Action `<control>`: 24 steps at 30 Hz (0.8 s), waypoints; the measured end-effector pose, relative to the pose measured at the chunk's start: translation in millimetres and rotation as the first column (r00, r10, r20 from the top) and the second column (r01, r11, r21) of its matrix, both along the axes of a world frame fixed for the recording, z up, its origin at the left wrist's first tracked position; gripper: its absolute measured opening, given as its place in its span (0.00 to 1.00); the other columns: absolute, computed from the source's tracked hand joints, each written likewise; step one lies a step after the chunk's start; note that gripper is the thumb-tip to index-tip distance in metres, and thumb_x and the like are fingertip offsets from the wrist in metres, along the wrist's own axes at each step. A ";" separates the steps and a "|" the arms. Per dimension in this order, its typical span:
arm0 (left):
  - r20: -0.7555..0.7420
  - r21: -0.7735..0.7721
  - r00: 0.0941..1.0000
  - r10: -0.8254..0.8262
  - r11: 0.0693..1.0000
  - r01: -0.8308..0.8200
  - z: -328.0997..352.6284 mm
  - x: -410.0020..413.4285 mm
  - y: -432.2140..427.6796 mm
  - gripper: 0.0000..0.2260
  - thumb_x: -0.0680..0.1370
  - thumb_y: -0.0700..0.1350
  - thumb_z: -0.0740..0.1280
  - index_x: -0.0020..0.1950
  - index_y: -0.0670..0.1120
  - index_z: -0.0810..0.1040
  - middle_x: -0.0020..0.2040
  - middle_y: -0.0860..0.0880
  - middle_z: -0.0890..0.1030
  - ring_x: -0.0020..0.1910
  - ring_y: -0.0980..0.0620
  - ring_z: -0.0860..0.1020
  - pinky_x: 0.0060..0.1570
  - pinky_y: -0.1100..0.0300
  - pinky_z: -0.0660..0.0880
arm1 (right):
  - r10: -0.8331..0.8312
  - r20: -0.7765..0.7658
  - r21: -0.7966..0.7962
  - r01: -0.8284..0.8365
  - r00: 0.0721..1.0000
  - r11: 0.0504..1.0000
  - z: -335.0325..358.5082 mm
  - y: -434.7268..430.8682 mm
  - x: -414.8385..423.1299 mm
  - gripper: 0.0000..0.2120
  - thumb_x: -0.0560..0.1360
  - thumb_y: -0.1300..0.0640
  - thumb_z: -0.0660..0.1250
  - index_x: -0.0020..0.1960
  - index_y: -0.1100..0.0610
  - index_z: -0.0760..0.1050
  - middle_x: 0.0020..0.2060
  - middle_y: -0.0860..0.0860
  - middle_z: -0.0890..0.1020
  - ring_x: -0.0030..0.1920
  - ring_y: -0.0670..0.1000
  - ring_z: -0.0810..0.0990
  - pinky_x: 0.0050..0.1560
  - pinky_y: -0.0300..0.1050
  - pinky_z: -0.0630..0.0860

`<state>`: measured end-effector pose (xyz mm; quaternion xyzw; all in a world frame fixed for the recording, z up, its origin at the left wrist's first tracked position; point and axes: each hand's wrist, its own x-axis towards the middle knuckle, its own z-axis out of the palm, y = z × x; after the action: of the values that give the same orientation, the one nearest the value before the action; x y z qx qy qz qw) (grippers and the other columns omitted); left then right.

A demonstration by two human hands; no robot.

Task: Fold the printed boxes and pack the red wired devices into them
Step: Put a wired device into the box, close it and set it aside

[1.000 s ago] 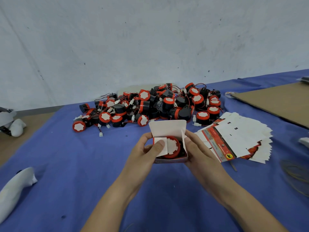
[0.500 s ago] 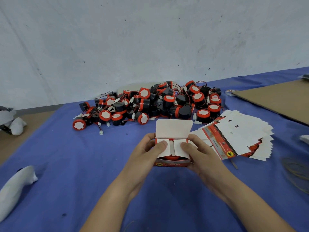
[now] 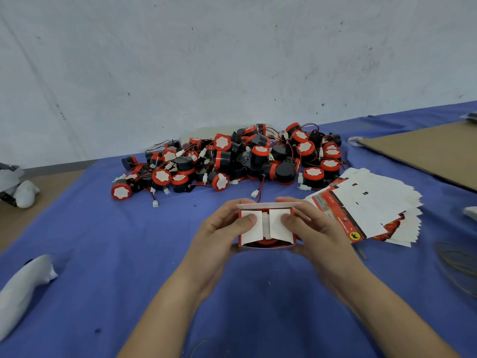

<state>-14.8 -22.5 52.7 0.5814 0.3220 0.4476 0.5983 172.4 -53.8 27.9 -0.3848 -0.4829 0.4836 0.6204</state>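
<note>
Blue cloth (image 3: 103, 254) underneath everything. Far centre, heaped red wired devices (image 3: 232, 161); to the right, fanned flat printed boxes (image 3: 369, 210). Near centre, one erected box (image 3: 265, 248), clasped on both sides by left hand (image 3: 219, 236) and right hand (image 3: 317, 231), white side flaps (image 3: 251, 231) pinned under the thumbs over a red device inside. Probably the closing step. Next: swing the raised lid flap (image 3: 268, 204) nearward, then tuck it in while keeping the side flaps down.

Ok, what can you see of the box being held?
The box is small printed card, red outside, white inside. Its two side flaps are folded in, nearly meeting, each pressed down by a thumb. The lid flap at the far edge is not closed and is seen almost edge-on. A red device shows beneath the flaps. The left hand and right hand grip its sides over the blue cloth.
</note>
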 end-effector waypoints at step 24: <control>-0.278 0.182 0.960 0.015 0.983 0.038 -7.0 2.9 -6.4 0.10 0.77 0.57 0.65 0.57 0.60 0.79 0.54 0.57 0.82 0.53 0.57 0.82 0.50 0.65 0.77 | 0.126 -0.147 -0.189 -0.153 0.981 0.970 1.7 -6.8 2.2 0.14 0.74 0.53 0.71 0.59 0.50 0.82 0.56 0.53 0.85 0.56 0.56 0.85 0.50 0.46 0.82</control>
<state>-12.0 -28.9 45.6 0.6937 0.3564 0.3860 0.4928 174.5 -60.6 29.6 -0.3767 -0.4150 0.5970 0.5740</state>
